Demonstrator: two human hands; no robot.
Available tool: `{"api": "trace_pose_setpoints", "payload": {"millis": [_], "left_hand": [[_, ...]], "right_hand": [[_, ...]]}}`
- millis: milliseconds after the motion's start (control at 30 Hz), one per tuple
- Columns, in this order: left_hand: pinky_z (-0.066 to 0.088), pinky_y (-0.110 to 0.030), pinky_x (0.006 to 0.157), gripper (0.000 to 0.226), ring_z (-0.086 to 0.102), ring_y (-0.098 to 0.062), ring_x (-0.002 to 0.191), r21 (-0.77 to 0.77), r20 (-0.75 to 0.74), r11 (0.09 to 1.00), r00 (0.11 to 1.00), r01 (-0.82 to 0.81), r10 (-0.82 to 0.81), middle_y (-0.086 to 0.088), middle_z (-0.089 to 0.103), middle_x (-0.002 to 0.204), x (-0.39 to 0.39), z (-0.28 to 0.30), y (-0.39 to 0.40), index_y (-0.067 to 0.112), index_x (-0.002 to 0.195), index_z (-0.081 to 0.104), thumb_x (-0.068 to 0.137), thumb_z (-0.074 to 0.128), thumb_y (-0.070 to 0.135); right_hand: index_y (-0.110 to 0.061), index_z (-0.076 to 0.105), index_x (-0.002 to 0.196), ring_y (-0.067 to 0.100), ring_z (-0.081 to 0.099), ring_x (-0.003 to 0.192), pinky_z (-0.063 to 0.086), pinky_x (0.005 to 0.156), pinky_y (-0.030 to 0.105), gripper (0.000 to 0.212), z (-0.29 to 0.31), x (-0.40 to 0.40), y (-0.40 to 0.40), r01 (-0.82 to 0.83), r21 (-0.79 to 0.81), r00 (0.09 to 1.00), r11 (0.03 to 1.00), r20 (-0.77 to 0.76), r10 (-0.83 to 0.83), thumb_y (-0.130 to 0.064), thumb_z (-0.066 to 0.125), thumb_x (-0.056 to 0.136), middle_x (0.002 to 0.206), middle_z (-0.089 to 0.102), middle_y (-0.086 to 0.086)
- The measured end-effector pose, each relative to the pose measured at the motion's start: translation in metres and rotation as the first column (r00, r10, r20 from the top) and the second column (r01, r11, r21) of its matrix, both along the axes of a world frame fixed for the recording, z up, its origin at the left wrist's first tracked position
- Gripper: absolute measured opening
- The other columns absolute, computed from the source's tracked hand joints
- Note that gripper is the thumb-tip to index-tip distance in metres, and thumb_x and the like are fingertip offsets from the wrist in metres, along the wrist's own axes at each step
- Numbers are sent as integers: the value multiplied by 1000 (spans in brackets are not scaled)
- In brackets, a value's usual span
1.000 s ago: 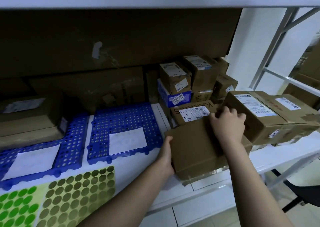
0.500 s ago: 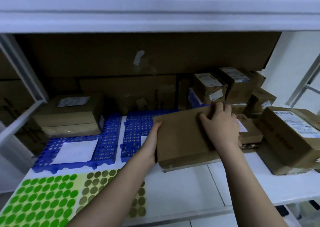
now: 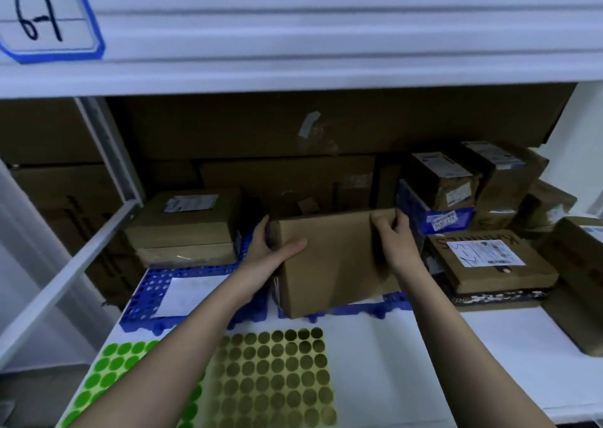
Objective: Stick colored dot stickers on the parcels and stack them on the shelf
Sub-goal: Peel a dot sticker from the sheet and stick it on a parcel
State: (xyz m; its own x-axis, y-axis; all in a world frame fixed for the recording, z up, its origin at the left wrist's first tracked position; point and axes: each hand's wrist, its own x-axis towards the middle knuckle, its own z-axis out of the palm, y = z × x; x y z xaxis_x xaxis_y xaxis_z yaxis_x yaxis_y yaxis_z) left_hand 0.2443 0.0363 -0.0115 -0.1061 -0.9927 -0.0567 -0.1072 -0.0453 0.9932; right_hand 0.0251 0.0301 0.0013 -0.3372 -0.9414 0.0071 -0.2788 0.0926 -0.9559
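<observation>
Both hands, left hand (image 3: 272,254) and right hand (image 3: 396,243), grip a plain brown cardboard parcel (image 3: 332,264) (no label showing) lying on the blue perforated mat (image 3: 385,305).

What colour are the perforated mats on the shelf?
Blue, seen in the head view: perforated mats.
</observation>
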Motion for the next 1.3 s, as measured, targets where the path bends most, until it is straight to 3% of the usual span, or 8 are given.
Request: {"api": "trace_pose_setpoints", "payload": {"millis": [133, 267, 400, 567, 733, 867, 1133, 1300], "left_hand": [[40, -38, 107, 123, 35, -11, 132, -247, 207, 969, 976, -17, 70, 12, 24, 146, 17, -7, 1, 48, 145, 6, 49, 80, 66], [34, -27, 102, 120, 26, -2, 127, -464, 421, 883, 893, 65, 155, 21, 16, 137, 36, -7, 11, 51, 143, -4, 58, 81, 54], [31, -30, 104, 123, 19, -4, 127, -594, 607, 774, 754, 219, 253, 15, 10, 141, 49, -7, 17, 45, 144, -3, 56, 82, 56], [26, -65, 106, 105, 28, -32, 132, -790, 607, 441, 646, 426, 464, -13, 26, 138, 47, -21, 7, 23, 141, 14, 61, 68, 65], [18, -65, 109, 94, 32, -35, 130, -801, 583, 287, 574, 525, 576, -17, 29, 135, 43, -31, -1, 30, 139, 17, 67, 71, 59], [15, -63, 111, 93, 32, -34, 130, -746, 583, 230, 446, 625, 679, -14, 29, 133, 34, -35, -3, 36, 141, 15, 69, 70, 56], [12, -55, 115, 108, 15, -27, 144, -592, 726, 301, 334, 747, 601, -11, 23, 145, 19, -40, 2, 29, 150, -5, 74, 63, 61], [4, -43, 117, 71, 18, -22, 143, -632, 765, 637, 488, 441, 421, -2, 24, 152, 17, -25, 9, 32, 148, 16, 88, 31, 67]], "right_hand": [[-16, 33, 144, 24, 43, 120, 30, 92, 30, 59, -1, 11, -5, -58, 78, 971, 995, 236, 38, -49, 42, 97, 137, 42, 8], [-18, 45, 128, 17, 49, 95, 40, 86, 35, 38, -6, 20, -4, -124, 118, 933, 985, 351, 76, -41, 45, 98, 118, 47, 4], [-24, 45, 125, 21, 53, 103, 49, 87, 39, 36, -13, 25, -3, -198, 185, 912, 962, 396, 111, -42, 52, 94, 130, 47, 8], [-19, 33, 140, 31, 54, 106, 55, 51, 33, 76, -10, 36, -4, -240, 170, 758, 956, 648, 75, -52, 63, 79, 128, 45, 12], [-19, 28, 145, 32, 54, 104, 55, 62, 42, 104, -11, 46, -10, -281, 147, 704, 948, 703, 100, -59, 69, 59, 118, 49, 12], [-19, 42, 136, 33, 55, 107, 53, 74, 44, 82, -7, 57, -10, -369, 145, 707, 918, 684, 176, -61, 64, 69, 117, 55, 14], [-22, 55, 125, 35, 56, 111, 50, 82, 44, 71, -19, 53, -17, -381, 128, 744, 916, 630, 222, -70, 56, 73, 122, 59, 16], [-19, 54, 128, 31, 65, 104, 50, 78, 38, 74, -18, 37, -19, -368, 67, 811, 927, 511, 285, -71, 52, 76, 114, 68, 14]]}}
